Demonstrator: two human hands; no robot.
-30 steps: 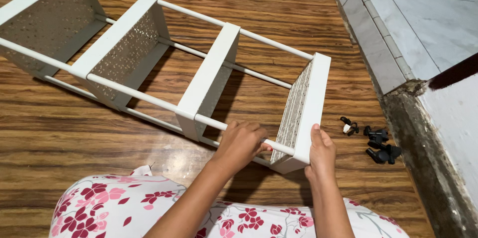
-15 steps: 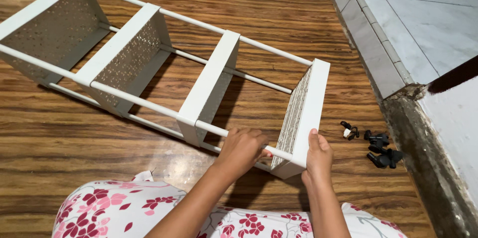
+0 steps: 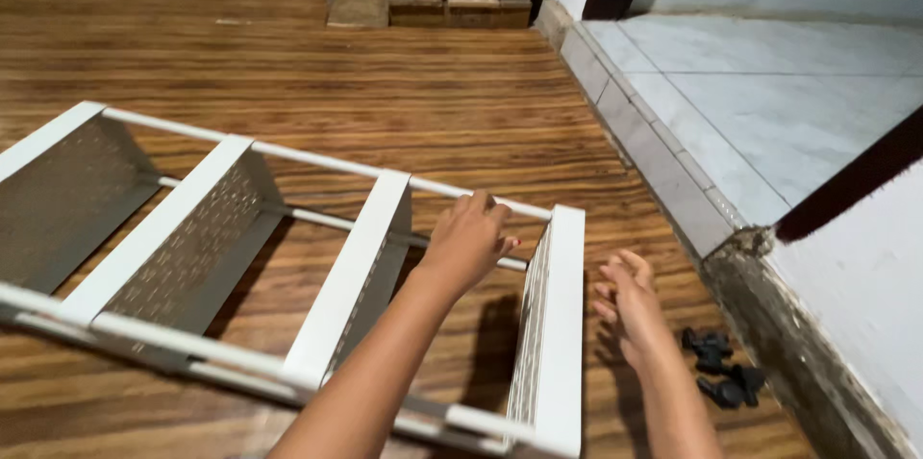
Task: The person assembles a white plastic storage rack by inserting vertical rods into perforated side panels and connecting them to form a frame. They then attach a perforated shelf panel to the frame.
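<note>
White rack [image 3: 562, 324] with perforated shelves, brown wood-grain floor [image 3: 385, 84], black (perhaps plastic) pieces [image 3: 721, 368].

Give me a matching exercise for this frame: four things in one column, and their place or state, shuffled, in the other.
Things:
1. left hand
2. right hand
3. black plastic pieces
4. white shelf rack

Places or states:
A. lying on its side on the wood floor
B. open, holding nothing, beside the rack's end panel
C. on the rack's far rod
D. on the floor by the raised step

Pairs: 1-C, 2-B, 3-D, 4-A
</note>
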